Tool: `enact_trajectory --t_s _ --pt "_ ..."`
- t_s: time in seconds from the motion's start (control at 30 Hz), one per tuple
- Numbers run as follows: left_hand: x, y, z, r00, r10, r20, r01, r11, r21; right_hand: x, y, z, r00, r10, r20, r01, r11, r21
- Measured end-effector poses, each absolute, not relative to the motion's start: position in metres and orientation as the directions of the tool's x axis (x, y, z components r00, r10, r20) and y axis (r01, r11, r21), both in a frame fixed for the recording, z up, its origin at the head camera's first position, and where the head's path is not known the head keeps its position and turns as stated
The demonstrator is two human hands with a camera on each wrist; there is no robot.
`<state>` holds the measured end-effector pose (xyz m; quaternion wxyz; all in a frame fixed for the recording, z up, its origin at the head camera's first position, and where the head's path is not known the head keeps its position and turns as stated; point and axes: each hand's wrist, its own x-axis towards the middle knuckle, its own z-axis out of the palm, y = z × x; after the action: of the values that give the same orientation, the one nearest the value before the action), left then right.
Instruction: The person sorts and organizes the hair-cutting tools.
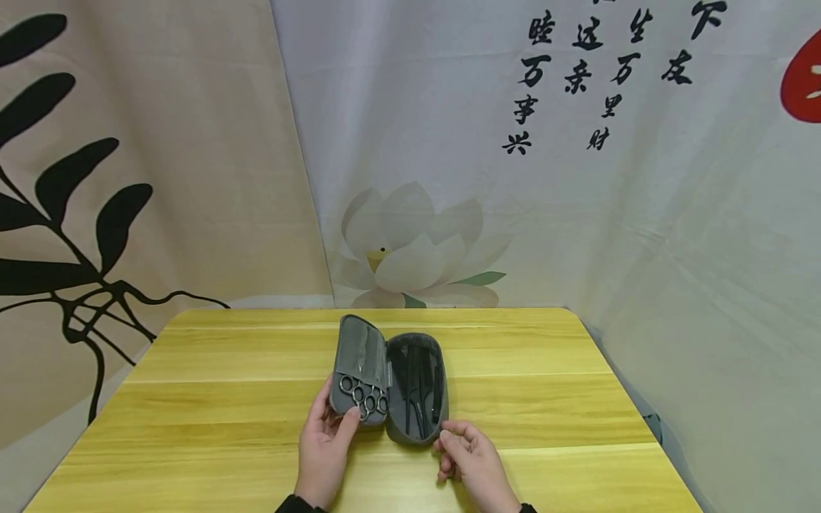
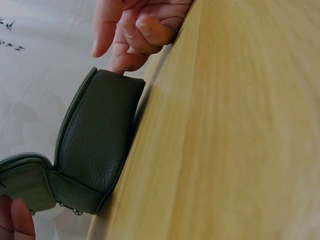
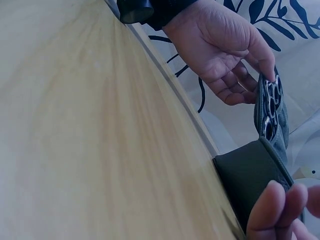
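A dark grey zip case (image 1: 417, 434) lies unfolded on the wooden table. Its lid flap (image 1: 349, 338), at the left, stands tilted up and carries scissors (image 1: 370, 405) with silver finger rings, tucked in a pocket. Black tools, perhaps combs or clips (image 1: 420, 377), lie in the deeper right half. My left hand (image 1: 326, 449) grips the flap's lower left corner, thumb on the inner face by the rings. At the deep half's near right corner is my right hand (image 1: 471, 456), fingers loosely bent. In the left wrist view one right fingertip (image 2: 121, 69) touches the case's end.
The yellow wood-grain table (image 1: 212, 427) reaches out around the case. Behind it hangs a pale cloth backdrop (image 1: 410, 107) with printed leaves, a flower and dark characters. A dark cylindrical object (image 3: 136, 11) shows by the left sleeve in the right wrist view.
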<state>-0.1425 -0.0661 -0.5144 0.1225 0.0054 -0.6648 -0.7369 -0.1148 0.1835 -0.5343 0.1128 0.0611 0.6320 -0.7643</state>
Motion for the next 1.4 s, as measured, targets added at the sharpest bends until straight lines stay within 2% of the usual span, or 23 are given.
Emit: enact_trajectory --t_s 1.13,1.4 --pt "-0.142 -0.066 -0.513 -0.962 -0.14 0.234 0.244 -0.058 0.968 -0.115 0.184 -0.533 -0.969 -0.132 -0.208 0.223 -0.116 -0.968" --pt "-0.142 -0.066 -0.504 -0.947 -0.129 0.296 0.292 0.05 0.955 -0.114 0.184 -0.533 -0.968 -0.136 -0.211 0.227 -0.121 -0.966"
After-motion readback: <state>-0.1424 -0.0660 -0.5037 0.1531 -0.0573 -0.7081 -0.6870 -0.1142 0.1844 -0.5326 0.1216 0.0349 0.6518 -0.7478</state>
